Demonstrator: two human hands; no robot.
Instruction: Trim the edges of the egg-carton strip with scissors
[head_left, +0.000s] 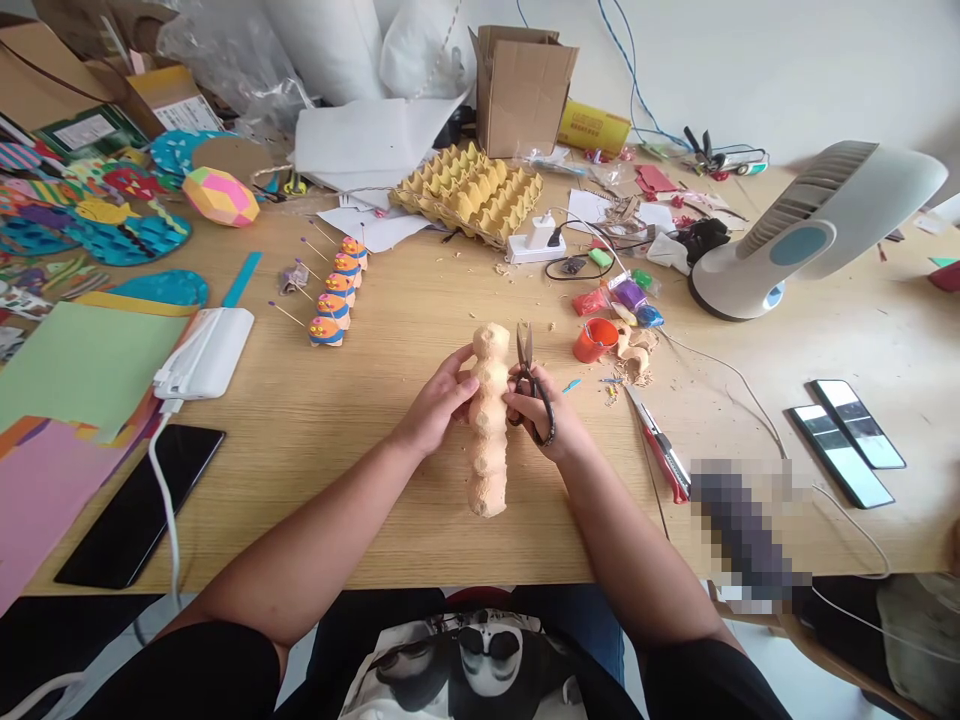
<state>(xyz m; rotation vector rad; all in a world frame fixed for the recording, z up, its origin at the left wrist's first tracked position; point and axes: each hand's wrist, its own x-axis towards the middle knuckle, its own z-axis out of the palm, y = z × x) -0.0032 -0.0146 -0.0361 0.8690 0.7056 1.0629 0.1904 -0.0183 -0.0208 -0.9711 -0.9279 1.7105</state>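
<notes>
Between my two hands is a pale orange strip of egg carton [489, 430], its row of bumps running lengthwise toward me. My left hand [439, 402] grips its left edge, thumb on top. On the other side my right hand [546, 412] pinches the right edge and also has a pair of scissors [526, 375] hooked in the fingers, blades pointing away from me. At the left stands a decorated egg-carton caterpillar [337, 295] with blue bands, small faces and pin-like sticks.
A utility knife [661, 448], an orange-red cup [596, 340] and clay packets [630, 292] lie right. Farther back are a yellow egg tray [472, 190], a power strip [536, 247] and a white fan [817, 230]. Coloured paper [82, 370] and a black tablet [142, 505] lie left.
</notes>
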